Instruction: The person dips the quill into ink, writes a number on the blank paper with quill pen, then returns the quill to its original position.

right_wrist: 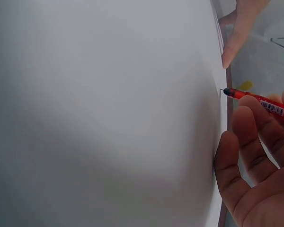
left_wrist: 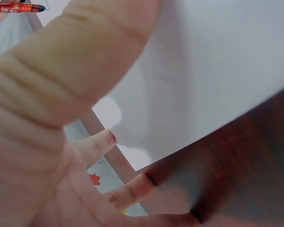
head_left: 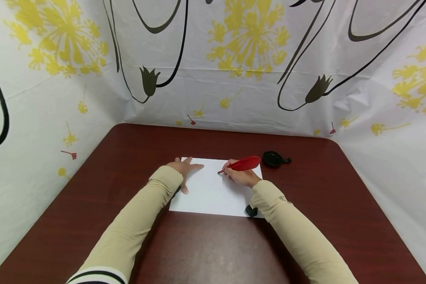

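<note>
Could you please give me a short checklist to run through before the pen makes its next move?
1. Pen secure: the right hand pinches the red pen, its feather-shaped end leaning back over the hand. Ok.
2. Tip uncovered: the pen tip is bare and directed at the paper. Ok.
3. Tip touching the paper: too close to judge. Cannot tell.
4. Paper supported: it lies on the table. Ok.
5. Paper steadied: the left hand is spread at its left edge; how firmly it presses, cannot tell.
6. Small black dish off the paper: beyond its far right corner. Ok.
</note>
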Demonstrator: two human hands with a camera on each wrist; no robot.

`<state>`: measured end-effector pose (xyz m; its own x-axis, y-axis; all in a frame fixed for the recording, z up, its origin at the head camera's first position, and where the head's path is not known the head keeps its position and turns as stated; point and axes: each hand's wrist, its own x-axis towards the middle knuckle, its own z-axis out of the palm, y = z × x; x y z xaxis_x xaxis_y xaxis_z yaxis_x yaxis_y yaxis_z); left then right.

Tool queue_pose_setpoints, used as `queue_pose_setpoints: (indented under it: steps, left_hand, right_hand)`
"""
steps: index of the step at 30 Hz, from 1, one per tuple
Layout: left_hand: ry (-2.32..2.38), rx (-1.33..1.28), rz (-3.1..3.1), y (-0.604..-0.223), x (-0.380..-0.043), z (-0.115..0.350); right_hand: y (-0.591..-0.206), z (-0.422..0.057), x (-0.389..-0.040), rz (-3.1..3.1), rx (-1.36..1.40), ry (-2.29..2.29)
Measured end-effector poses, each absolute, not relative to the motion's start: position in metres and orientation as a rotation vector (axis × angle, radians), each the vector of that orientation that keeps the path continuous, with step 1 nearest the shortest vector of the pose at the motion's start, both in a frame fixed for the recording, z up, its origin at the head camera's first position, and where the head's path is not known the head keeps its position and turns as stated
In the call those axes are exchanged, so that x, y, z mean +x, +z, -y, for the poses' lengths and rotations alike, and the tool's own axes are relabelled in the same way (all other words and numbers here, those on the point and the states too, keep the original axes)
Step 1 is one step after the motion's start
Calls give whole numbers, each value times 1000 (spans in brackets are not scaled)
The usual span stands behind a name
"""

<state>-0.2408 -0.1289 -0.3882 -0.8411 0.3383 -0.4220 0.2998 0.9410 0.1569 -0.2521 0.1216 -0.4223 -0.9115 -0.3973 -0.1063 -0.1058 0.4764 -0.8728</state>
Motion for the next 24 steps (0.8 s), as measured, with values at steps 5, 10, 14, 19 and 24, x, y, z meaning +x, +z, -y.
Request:
queue_pose_setpoints:
  steps: [5, 10, 14, 19, 24]
  left_hand:
    - [112, 465, -2639, -383, -237, 127]
    - [121, 459, -2640, -385, -237, 128]
    - [128, 455, -2635, -395, -240, 132]
    - [127, 458, -2648, -394, -240, 132]
    - [117, 464, -2650, -385, -237, 128]
  right_hand:
    - [-423, -123, -247, -2420, -421, -1421]
    - [-423, -122, -243, -2374, -397, -1457]
    - [-426, -122, -240, -2324, -416, -1436]
    - [-425, -124, -237, -2309, -459, -1431]
    - [-423, -127, -237, -2309, -503, -1438]
